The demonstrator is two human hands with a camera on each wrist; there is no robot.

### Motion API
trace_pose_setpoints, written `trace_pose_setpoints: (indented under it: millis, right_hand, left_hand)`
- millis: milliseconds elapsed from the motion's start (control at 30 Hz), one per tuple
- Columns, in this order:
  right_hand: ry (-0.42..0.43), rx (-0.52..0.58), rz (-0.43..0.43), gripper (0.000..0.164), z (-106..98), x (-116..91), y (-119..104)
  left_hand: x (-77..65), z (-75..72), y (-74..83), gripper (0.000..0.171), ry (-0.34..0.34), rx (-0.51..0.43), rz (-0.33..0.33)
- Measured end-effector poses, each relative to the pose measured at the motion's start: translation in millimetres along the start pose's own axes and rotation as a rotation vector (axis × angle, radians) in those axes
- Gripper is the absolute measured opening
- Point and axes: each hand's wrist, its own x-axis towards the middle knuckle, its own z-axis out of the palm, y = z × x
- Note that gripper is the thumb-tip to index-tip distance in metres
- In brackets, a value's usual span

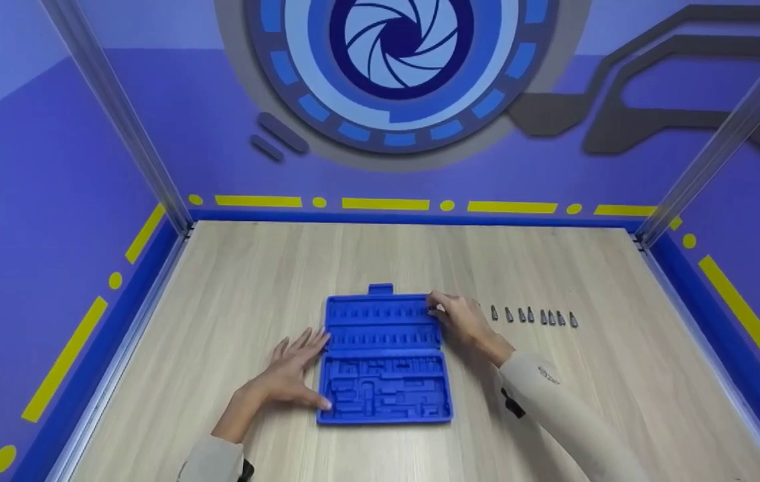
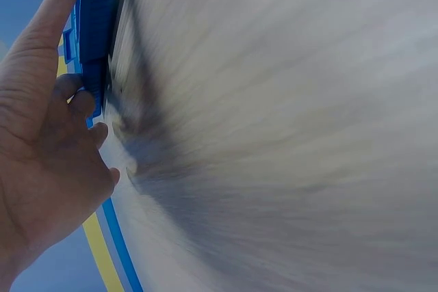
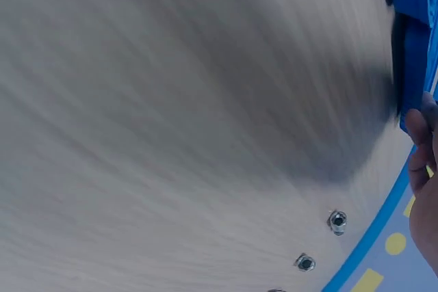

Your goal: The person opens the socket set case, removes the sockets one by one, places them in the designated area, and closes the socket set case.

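A blue plastic tool case (image 1: 385, 388) lies unfolded on the table, with slots in its far half and molded recesses in its near half. Along its left side my left hand (image 1: 289, 375) has its fingers spread, thumb on the near left edge and fingertips at the far half's edge. My right hand (image 1: 463, 321) is at the far right corner, thumb and fingers pinching a small dark metal bit (image 1: 432, 310), mostly hidden by the fingers. In the right wrist view, the curled fingers (image 3: 419, 128) are right at the blue case (image 3: 413, 66).
To the right of the right hand, several small metal bits (image 1: 530, 314) stand in a loose row on the wooden table (image 1: 252, 268). A latch tab (image 1: 381, 289) sticks out from the case's far edge. Blue panels (image 1: 172, 167) and metal posts (image 1: 118, 107) enclose the table.
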Motion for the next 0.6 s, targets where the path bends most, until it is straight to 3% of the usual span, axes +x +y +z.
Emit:
trace_pose_setpoints:
  millis: [200, 300, 400, 600]
  right_hand:
    - [0.083, -0.048, -0.063, 0.011, 3.7, -3.1, 0.5]
    - [0.110, 0.004, -0.020, 0.013, 2.5, -0.9, -1.3]
    - [0.115, 0.168, 0.103, 0.017, -0.6, 3.0, -3.7]
    - [0.132, 0.623, 0.406, 0.030, -8.1, 6.4, -8.2]
  left_hand:
    - [0.9, 0.3, 1.2, 0.134, 0.001, -0.001, 0.015]
    - [1.2, 0.3, 1.7, 0.134, 0.002, 0.000, 0.018]
    - [1.3, -0.2, 2.1, 0.134, 0.001, 0.001, 0.015]
    - [1.6, 0.6, 1.3, 0.134, -0.002, 0.007, 0.007]
